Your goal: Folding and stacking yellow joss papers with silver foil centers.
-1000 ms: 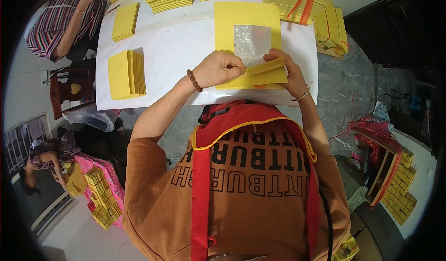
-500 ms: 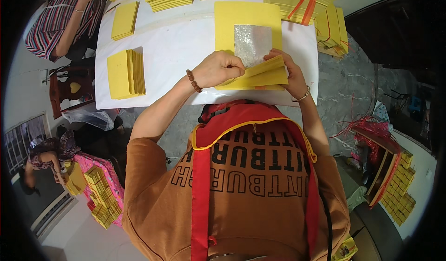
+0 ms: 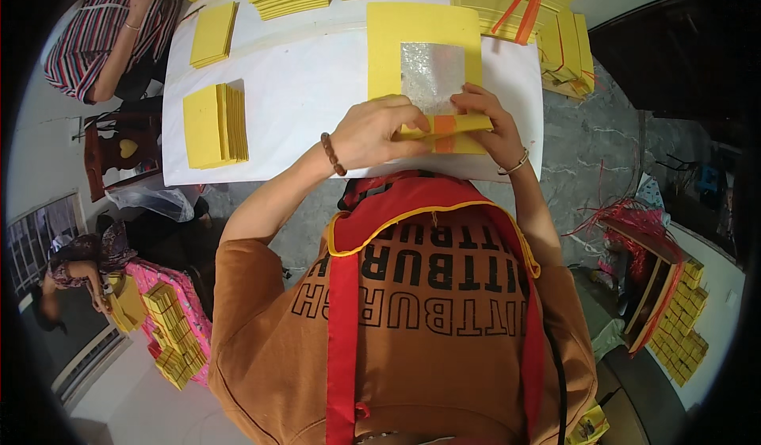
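Observation:
A yellow paper sheet [image 3: 382, 53] with a shiny silver panel [image 3: 432, 68] lies on the white-covered table before me. Its near end is bent up into a narrow fold [image 3: 468, 123], where an orange patch [image 3: 445, 132] shows. My left hand [image 3: 380, 134] grips the fold's left end with bent fingers. At its right end my right hand [image 3: 493, 124] is closed, the thumb and fingers on either side of the paper. Whether one sheet or several are folded, I cannot tell.
Folded yellow stacks [image 3: 216, 126] stand on the white table [image 3: 301, 88], with more along its far edge. A large yellow pile [image 3: 491, 1] with red straps sits at the far right. Co-workers are at the far left, one in a striped top [image 3: 111, 33], and at the lower left.
The near end of the yellow paper has been folded over into a flatter, narrower strip, baring the orange patch. My left hand has shifted slightly, its fingers now round the fold.

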Demonstrator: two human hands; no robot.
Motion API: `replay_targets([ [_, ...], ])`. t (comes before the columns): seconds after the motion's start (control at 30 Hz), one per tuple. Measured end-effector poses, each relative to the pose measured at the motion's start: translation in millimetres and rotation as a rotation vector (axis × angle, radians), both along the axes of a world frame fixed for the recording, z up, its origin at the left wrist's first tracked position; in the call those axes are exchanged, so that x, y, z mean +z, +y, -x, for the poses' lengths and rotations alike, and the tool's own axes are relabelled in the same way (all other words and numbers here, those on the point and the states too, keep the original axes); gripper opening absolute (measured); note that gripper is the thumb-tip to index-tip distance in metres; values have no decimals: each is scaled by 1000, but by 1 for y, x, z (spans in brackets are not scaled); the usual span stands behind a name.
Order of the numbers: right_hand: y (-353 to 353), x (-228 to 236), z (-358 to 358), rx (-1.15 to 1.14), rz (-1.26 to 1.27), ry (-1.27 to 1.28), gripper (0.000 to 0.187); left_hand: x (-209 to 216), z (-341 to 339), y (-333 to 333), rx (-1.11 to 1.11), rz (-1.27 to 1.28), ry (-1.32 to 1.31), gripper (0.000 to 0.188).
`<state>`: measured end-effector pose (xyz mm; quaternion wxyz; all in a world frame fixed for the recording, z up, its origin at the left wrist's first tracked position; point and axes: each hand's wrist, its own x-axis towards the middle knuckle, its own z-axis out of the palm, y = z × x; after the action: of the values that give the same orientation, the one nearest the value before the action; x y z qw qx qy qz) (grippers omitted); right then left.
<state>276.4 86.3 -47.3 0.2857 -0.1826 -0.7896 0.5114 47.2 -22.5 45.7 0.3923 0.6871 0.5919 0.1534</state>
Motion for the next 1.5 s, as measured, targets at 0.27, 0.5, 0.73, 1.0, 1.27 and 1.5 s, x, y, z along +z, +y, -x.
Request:
replay_targets([
  [0.27, -6, -6, 4, -162, 351, 78, 24, -21, 44, -10, 4, -480, -124, 64],
  [0.5, 7, 19, 1, -154, -211, 69, 21, -32, 43, 0, 55, -771, 212, 32],
  [0.73, -21, 60, -9, 54, -419, -227, 28, -22, 34, -37, -45, -767, 91, 26],
  [1.0, -16, 50, 13, -207, 275, -469, 24, -33, 24, -23, 526, -169, -220, 21],
  [1.27, -15, 26, 23, -330, 235, -93, 54, -46, 24, -9, 610, -10, -740, 48],
  [1.5, -15, 25, 25, -425, 335, -170, 42, -46, 26, -5, 655, 18, -601, 74],
])
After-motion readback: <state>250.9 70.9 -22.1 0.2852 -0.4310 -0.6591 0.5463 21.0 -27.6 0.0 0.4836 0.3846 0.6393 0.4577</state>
